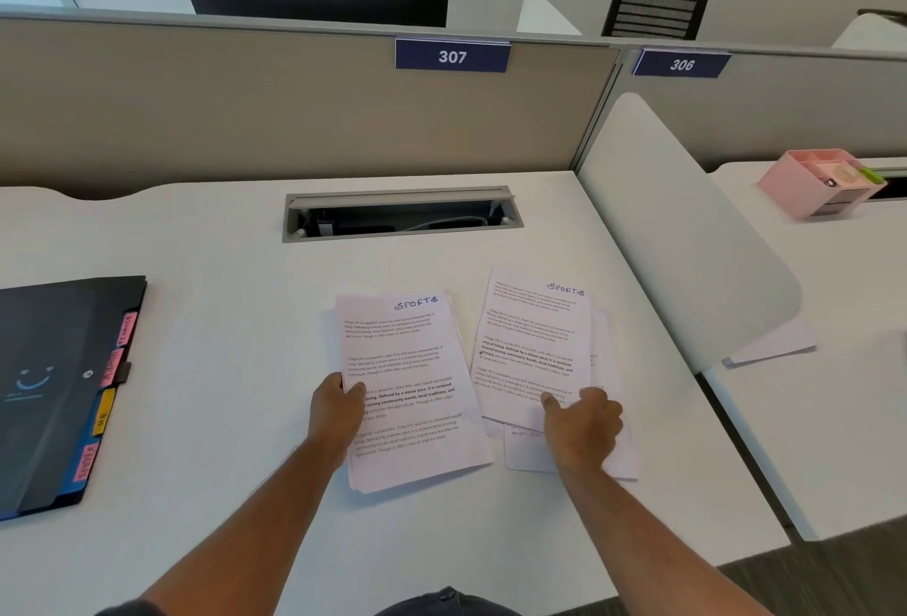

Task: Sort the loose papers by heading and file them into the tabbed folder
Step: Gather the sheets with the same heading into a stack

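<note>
Two piles of printed papers lie on the white desk. The left pile (412, 385) has a sheet headed "SPORTS" on top. My left hand (336, 412) grips this pile at its left edge, thumb on the top sheet. The right pile (532, 345) also shows a "SPORTS" heading on top, with other sheets fanned out beneath it. My right hand (581, 421) rests on the lower part of this pile, fingers curled over the sheets; whether it pinches one I cannot tell. A dark tabbed folder (44, 380) with pink and yellow tabs lies closed at the far left.
A cable slot (400, 215) is cut into the desk behind the papers. A white side divider (687, 242) stands to the right, with a loose sheet (775, 345) under its end. A pink organiser (822, 181) sits on the neighbouring desk.
</note>
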Motion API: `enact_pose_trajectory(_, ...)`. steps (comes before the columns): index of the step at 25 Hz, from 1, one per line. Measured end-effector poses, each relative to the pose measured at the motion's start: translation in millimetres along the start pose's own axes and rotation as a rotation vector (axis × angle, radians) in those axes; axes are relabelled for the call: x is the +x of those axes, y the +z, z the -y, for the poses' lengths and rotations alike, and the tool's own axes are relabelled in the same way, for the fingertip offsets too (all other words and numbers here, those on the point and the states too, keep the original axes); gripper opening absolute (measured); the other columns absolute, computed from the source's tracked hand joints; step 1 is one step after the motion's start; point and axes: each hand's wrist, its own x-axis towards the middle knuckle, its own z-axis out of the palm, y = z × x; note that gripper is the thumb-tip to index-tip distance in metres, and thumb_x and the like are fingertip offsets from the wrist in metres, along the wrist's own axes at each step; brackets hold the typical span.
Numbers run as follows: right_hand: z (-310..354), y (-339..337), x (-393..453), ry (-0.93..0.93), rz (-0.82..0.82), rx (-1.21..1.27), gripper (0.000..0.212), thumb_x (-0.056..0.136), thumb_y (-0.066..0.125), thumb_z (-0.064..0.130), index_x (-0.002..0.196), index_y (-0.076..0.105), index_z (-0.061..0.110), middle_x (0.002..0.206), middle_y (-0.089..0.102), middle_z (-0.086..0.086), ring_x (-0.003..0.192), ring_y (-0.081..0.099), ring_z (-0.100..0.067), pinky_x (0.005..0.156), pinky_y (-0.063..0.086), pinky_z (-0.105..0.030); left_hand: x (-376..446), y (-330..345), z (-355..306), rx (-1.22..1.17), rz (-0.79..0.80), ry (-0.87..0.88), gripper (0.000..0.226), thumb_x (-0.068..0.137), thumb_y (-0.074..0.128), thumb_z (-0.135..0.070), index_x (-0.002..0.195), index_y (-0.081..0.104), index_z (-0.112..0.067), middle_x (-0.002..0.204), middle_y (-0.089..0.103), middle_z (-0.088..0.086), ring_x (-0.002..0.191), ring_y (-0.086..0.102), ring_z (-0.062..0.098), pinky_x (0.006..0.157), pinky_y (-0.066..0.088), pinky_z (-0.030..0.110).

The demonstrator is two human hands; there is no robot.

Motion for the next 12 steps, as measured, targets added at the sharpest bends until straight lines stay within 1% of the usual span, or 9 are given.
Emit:
enact_pose_trajectory(2,-5,-5,7,0.093,0.056,-0.095,0.083,0.073,0.086,0.050,0.131,0.050,0.002,0.132,0.049,-0.021,0.125,0.047,-0.040,0.098,0.047,-0.051,-1,0,0,0.006,-0.003,0.000,0.016,0.102,0.049,-0.012,0.111,0.062,-0.012,0.110,0.069,0.004,0.086,0.066,0.020,0.069,0.051,0.034)
enact_pose_trajectory(4,-6,-6,8,0.103,0.086,-0.161,0.093,0.068,0.088,0.054,0.132,0.046,0.002,0.133,0.047,-0.019,0.127,0.045,-0.038,0.098,0.046,-0.050,-1,0,0,0.009,-0.001,-0.002,0.016,0.102,0.048,-0.013,0.112,0.061,-0.013,0.110,0.069,0.004,0.086,0.066,0.019,0.069,0.052,0.034)
enact_pose_trajectory(6,-6,-6,9,0.082,0.092,-0.198,0.095,0.065,0.090,0.053,0.132,0.044,0.003,0.133,0.047,-0.018,0.127,0.045,-0.037,0.098,0.047,-0.050,0,0,1,0.003,0.000,-0.004,0.017,0.102,0.048,-0.013,0.113,0.061,-0.014,0.112,0.070,0.004,0.088,0.068,0.021,0.071,0.053,0.035)
enact_pose_trajectory(9,-4,-5,13,0.102,0.107,-0.199,0.094,0.064,0.092,0.050,0.132,0.045,0.004,0.133,0.047,-0.017,0.126,0.046,-0.037,0.097,0.047,-0.050,0,-1,0,0.010,0.007,-0.002,0.019,0.102,0.047,-0.013,0.115,0.061,-0.013,0.112,0.069,0.004,0.089,0.068,0.021,0.071,0.053,0.035)
enact_pose_trajectory(11,-5,-4,15,0.121,0.112,-0.186,0.087,0.067,0.091,0.047,0.130,0.048,0.005,0.132,0.050,-0.017,0.125,0.047,-0.037,0.097,0.047,-0.049,-1,0,-1,0.010,0.009,0.001,0.019,0.103,0.047,-0.013,0.115,0.061,-0.012,0.112,0.068,0.003,0.088,0.067,0.021,0.070,0.052,0.034)
enact_pose_trajectory(12,-5,-4,16,0.124,0.110,-0.173,0.080,0.071,0.089,0.045,0.129,0.051,0.005,0.131,0.052,-0.018,0.124,0.049,-0.038,0.097,0.047,-0.049,-2,0,-1,0.009,0.010,0.001,0.019,0.103,0.047,-0.012,0.116,0.061,-0.012,0.113,0.068,0.003,0.088,0.067,0.021,0.070,0.052,0.033)
